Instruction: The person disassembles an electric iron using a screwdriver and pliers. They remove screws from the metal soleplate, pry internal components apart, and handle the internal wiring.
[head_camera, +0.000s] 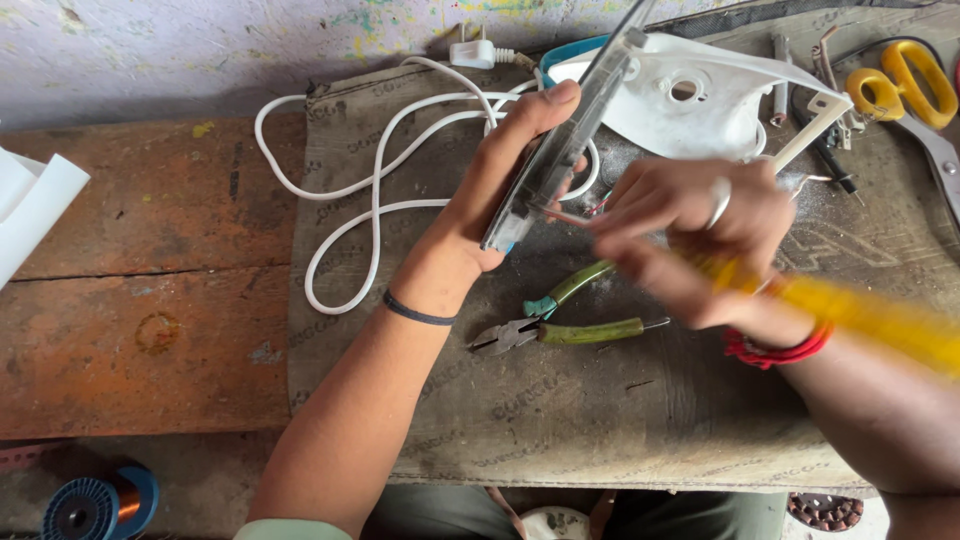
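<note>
Iron soleplate – in left hand

Clear flat part upright; yellow tool blurred.

The left hand reaches forward with fingers curled in a grip, thumb extended, while the blurred right hand seems closed, wrist bent inward.
</note>
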